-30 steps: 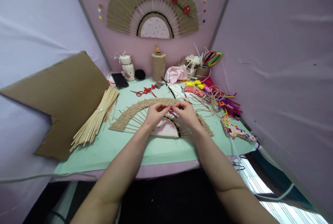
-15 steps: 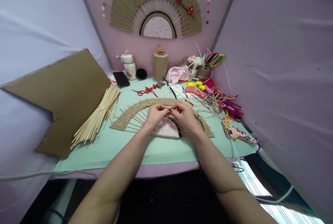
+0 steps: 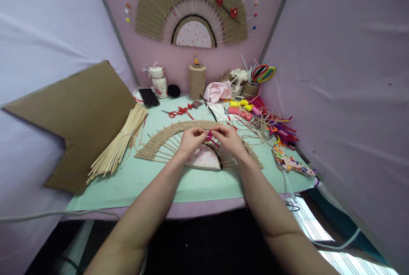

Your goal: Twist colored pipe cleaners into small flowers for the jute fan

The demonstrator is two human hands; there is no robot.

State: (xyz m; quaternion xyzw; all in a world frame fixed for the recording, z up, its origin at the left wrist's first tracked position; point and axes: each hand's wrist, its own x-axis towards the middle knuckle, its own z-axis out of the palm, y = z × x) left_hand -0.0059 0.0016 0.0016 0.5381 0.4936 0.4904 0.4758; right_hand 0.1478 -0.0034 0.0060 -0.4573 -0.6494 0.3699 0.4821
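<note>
Between my fingertips is a small magenta pipe cleaner (image 3: 210,137), bent into a little looped shape with a straight end hanging toward the lower right. My left hand (image 3: 192,142) pinches its left side, and my right hand (image 3: 228,139) pinches it from the right and above. Both hands are held over a half-round fan (image 3: 159,141) of thin sticks woven with brown twine. At the fan's base lies a white, pink-dotted half circle (image 3: 204,158) edged in black. My right hand and forearm hide part of the fan's right side.
A bundle of sticks (image 3: 119,141) lies left, by folded cardboard (image 3: 79,109). Red scissors (image 3: 173,114) and a red pipe-cleaner flower (image 3: 185,110) sit behind the fan. To the right are loose pipe cleaners (image 3: 284,132) and a patterned glue gun (image 3: 292,163). A twine spool (image 3: 197,81) stands behind.
My right hand has shifted slightly, its fingers higher on the pipe cleaner. More of the magenta loops and the straight end now show between my hands.
</note>
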